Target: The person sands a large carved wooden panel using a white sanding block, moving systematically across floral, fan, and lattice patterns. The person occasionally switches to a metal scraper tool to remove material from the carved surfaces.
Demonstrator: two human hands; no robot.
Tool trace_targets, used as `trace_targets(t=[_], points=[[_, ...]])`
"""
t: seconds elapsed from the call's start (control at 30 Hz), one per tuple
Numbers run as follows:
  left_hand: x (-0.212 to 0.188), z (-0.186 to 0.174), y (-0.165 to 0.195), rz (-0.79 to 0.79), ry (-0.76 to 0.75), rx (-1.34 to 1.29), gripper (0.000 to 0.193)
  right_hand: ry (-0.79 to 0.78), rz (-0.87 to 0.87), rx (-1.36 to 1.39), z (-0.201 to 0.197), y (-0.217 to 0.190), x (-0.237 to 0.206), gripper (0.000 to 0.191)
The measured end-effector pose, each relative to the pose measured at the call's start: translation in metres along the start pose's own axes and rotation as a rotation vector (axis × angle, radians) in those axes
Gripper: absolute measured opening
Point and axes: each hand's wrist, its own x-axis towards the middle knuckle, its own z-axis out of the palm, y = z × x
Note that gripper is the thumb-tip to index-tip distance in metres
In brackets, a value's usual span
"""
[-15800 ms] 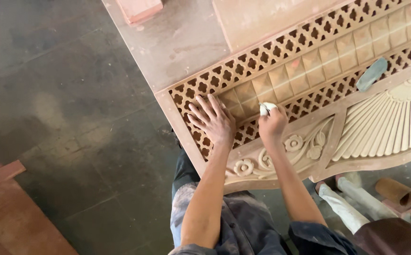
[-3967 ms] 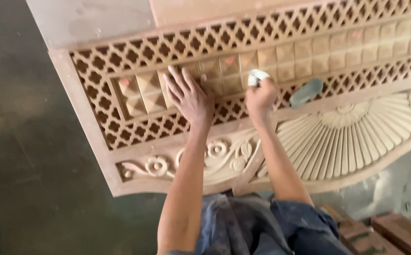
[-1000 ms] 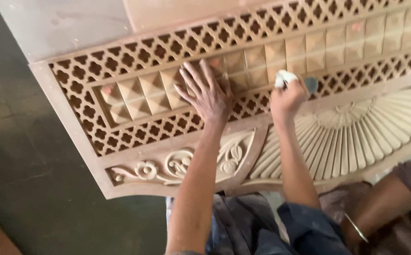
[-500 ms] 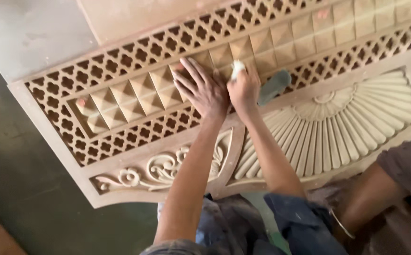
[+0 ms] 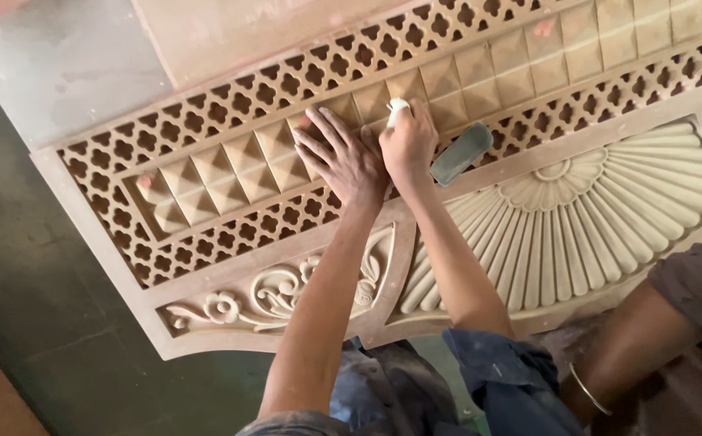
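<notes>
A small white pad (image 5: 397,106), seemingly folded abrasive paper, sits pinched in the right hand (image 5: 409,145), whose fingers are curled tight around it so only its top end shows. It presses against the row of raised pyramid squares (image 5: 480,69) that runs between two bands of pierced lattice on a large carved wooden panel (image 5: 528,234). The left hand (image 5: 343,157) lies just beside the right one, touching it, palm down and fingers spread flat on the same row, holding nothing. Just to the right of the right hand, a grey oblong block (image 5: 461,153) rests tilted on the lower lattice band (image 5: 609,93). Below that band the panel carries a fan of carved ribs (image 5: 577,218) and, to its left, a scrolled flower carving (image 5: 270,295). The panel lies on a grey floor (image 5: 36,274). At the lower right edge, another person's arm (image 5: 633,347) with a thin bangle (image 5: 583,389) comes into view, well apart from the two working hands.
</notes>
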Motion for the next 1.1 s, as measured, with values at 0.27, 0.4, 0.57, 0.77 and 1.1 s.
trace_targets(t=[0.27, 0.4, 0.57, 0.77, 1.1], points=[[0.0, 0.002, 0.0, 0.008, 0.004, -0.007, 0.078, 0.027, -0.022, -0.012, -0.006, -0.005, 0.002, 0.029], [0.0, 0.003, -0.001, 0.019, 0.027, -0.022, 0.076, 0.018, -0.021, -0.044, -0.005, -0.004, 0.001, 0.025], [0.003, 0.004, -0.001, 0.015, -0.02, 0.015, 0.077, 0.036, -0.013, 0.004, 0.001, 0.002, -0.004, 0.032], [0.005, -0.004, -0.001, 0.001, -0.132, 0.055, 0.081, 0.031, -0.048, -0.038, 0.019, -0.001, 0.018, 0.02], [0.006, -0.009, -0.002, 0.012, -0.176, 0.033, 0.08, 0.016, -0.036, -0.055, 0.025, -0.003, 0.028, 0.025]])
